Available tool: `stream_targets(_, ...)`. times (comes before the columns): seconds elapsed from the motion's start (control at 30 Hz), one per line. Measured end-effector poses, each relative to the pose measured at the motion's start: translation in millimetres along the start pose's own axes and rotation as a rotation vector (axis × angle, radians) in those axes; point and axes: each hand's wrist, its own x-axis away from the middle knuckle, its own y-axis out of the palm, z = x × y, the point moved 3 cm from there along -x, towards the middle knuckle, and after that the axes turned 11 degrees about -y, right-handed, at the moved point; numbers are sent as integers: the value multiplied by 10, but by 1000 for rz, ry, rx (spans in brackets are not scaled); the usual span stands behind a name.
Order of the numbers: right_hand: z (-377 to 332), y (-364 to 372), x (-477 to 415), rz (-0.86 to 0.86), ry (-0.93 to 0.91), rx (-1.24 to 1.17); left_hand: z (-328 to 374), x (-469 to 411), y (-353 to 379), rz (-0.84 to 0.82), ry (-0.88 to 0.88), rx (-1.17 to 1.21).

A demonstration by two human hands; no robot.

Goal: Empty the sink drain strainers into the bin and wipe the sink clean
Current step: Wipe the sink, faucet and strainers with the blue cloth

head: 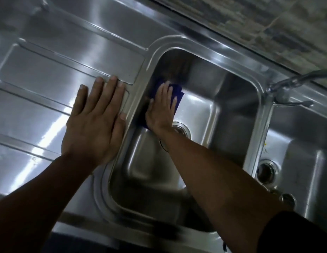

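Pressing a blue cloth (178, 90) flat on the left wall of the sink (235, 110), near its back left corner, with the right hand (161, 108), fingers straight and a little apart, not curled round it. Resting the left hand (94, 121) flat on the drainboard (49, 73), right by the sink's left edge, fingers straight and close together, holding nothing. In the sink floor, a round drain (182, 129), partly hidden under the right arm. Past the sink's right edge, a second bowl (303, 139) with an open drain (267, 171) near its front. At the back edge between both bowls, a tap (286, 87).
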Motion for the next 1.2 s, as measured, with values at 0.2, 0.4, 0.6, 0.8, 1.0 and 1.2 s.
stream_targets(0.2, 2, 76, 1214, -162, -436, 4, 27, 7, -25, 4, -11, 7)
stream_targets(0.4, 333, -216, 296, -203, -380, 147, 2, 8, 6, -42, -28, -5)
stream_targets(0.6, 236, -199, 369, -247, -384, 162, 10, 12, 7, -32, -21, -2)
stream_targets(0.8, 94, 20, 1604, -440, -813, 346, -3, 20, 37, 18, -1, -16)
stream_targets(1.0, 481, -258, 1969, -808, -959, 378, 5, 22, 5, -2, -11, -8)
stream_targets(1.2, 492, -296, 1977, -746, -905, 396, 15, 12, -12, -18, -26, 15)
